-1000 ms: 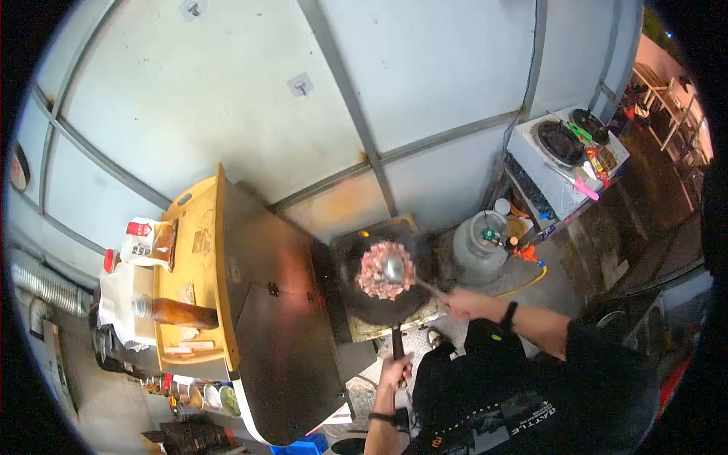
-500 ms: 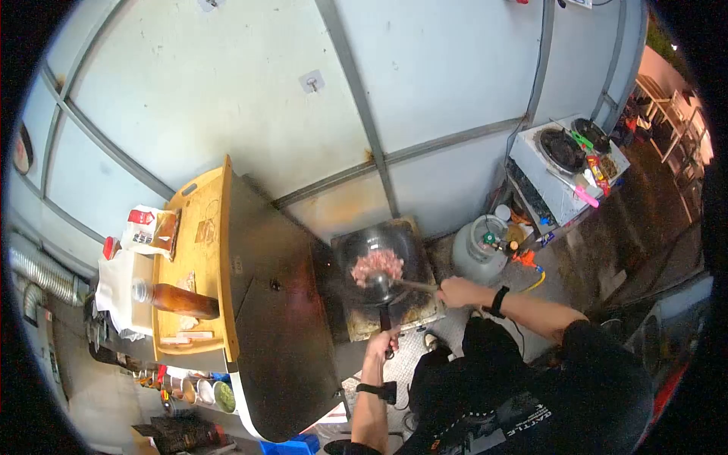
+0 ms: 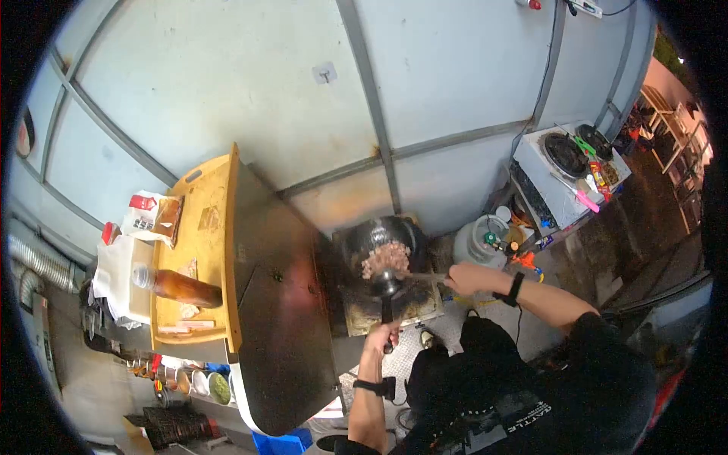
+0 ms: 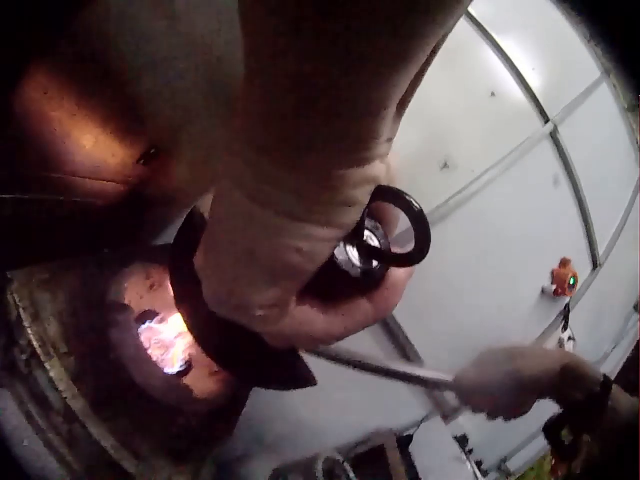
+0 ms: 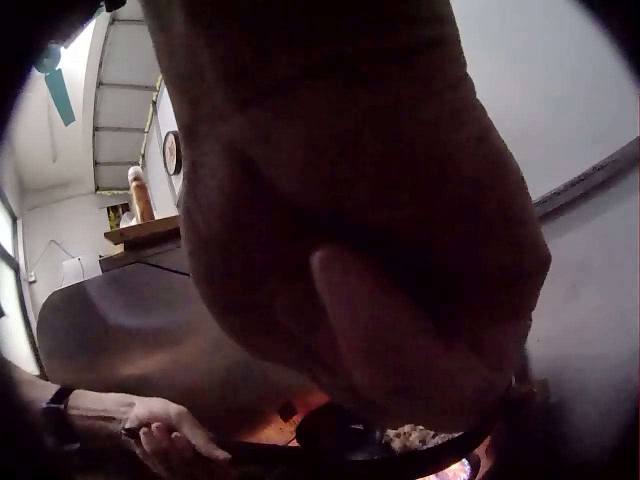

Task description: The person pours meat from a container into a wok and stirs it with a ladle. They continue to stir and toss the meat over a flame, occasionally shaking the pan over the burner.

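Note:
A dark wok [image 3: 356, 241] with pinkish chopped meat [image 3: 388, 258] is tilted over the burner, its handle toward the person. The left hand [image 3: 381, 335] grips that handle; in the left wrist view its fingers [image 4: 345, 315] wrap round the handle, which ends in a ring [image 4: 415, 230]. The right hand [image 3: 468, 279] holds the long handle of a metal ladle [image 3: 387, 283], whose bowl lies at the wok's near side beside the meat. Flame [image 4: 168, 343] shows under the wok in the left wrist view.
On the left, a wooden tray [image 3: 199, 250] holds a brown bottle [image 3: 186, 290] and packets. A grey gas cylinder [image 3: 481, 241] stands right of the burner stand [image 3: 425, 305]. Farther right is a white two-burner stove [image 3: 537, 171]. A metal wall rises behind.
The wok has tilted and moved back slightly with the left hand on its handle. The ladle has come from over the meat to its near side, and the meat looks paler.

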Motion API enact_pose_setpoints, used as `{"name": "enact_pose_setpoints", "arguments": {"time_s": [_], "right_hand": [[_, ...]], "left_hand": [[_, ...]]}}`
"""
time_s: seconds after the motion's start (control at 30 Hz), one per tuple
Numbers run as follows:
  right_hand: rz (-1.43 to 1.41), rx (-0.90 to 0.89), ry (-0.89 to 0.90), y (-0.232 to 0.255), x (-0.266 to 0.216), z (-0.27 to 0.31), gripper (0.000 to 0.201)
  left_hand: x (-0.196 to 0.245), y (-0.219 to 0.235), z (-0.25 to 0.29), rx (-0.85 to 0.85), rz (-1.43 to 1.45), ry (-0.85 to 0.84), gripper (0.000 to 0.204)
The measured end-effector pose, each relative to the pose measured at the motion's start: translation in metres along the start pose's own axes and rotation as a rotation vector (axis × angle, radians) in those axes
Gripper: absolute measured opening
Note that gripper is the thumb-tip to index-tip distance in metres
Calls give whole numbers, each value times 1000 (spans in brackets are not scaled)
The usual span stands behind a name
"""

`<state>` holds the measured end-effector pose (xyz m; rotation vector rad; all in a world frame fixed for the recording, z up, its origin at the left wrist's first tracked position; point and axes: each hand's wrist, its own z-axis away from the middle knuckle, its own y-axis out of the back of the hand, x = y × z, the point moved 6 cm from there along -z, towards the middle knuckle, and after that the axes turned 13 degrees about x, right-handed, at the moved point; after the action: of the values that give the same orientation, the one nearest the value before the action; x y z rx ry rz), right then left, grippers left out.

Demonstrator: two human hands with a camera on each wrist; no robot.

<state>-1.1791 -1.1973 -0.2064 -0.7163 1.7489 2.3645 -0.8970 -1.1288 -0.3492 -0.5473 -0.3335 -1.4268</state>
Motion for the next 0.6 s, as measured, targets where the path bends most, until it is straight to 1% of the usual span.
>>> {"name": "enact_pose_setpoints", "arguments": {"time_s": [0.03, 0.07, 0.13, 0.17, 0.2, 0.23, 0.27, 0.3, 0.33, 0.37, 0.4, 0.47, 0.5, 0.57, 0.6], "right_hand": [[-2, 32, 3, -12, 5, -3, 44], [-18, 57, -40, -16, 8, -1, 43], [-42, 122, -129, -10, 13, 5, 40], [-32, 109, -142, -8, 12, 20, 40], [-17, 111, -147, -2, 8, 40, 41], [-2, 120, -155, 9, 6, 46, 41], [-12, 127, -142, 16, 4, 47, 40], [-29, 104, -129, 13, -2, 57, 40], [-51, 77, -112, 9, -13, 67, 39], [-40, -24, -157, 12, -22, 68, 39], [-40, -22, -150, 15, -24, 63, 39], [-45, -30, -156, 10, -25, 67, 40], [-51, -12, -137, 2, -18, 65, 40], [-69, 15, -99, -27, 3, 52, 41], [-65, 28, -150, -38, 7, 47, 41]], "left_hand": [[-2, 0, -6, -17, 16, -46, 20], [-7, 2, 2, 30, -56, -127, 22], [-19, -5, 39, 111, -204, -301, 25], [-56, 2, 51, 136, -244, -244, 28], [-77, 8, 58, 162, -280, -204, 30], [-61, 1, 73, 204, -347, -205, 30], [-61, -1, 89, 251, -407, -183, 30], [-79, 11, 50, 161, -198, -167, 31], [-64, 8, 42, 158, -156, -206, 30], [-55, 5, 37, 138, -80, -122, 30], [-46, 0, 27, 109, -2, -54, 29], [-42, -4, 13, 111, 29, -76, 30], [-44, -4, 2, 74, 55, -57, 31], [-51, -4, -13, 91, 30, -58, 31], [-56, -5, -20, 99, 19, -58, 31]]}}
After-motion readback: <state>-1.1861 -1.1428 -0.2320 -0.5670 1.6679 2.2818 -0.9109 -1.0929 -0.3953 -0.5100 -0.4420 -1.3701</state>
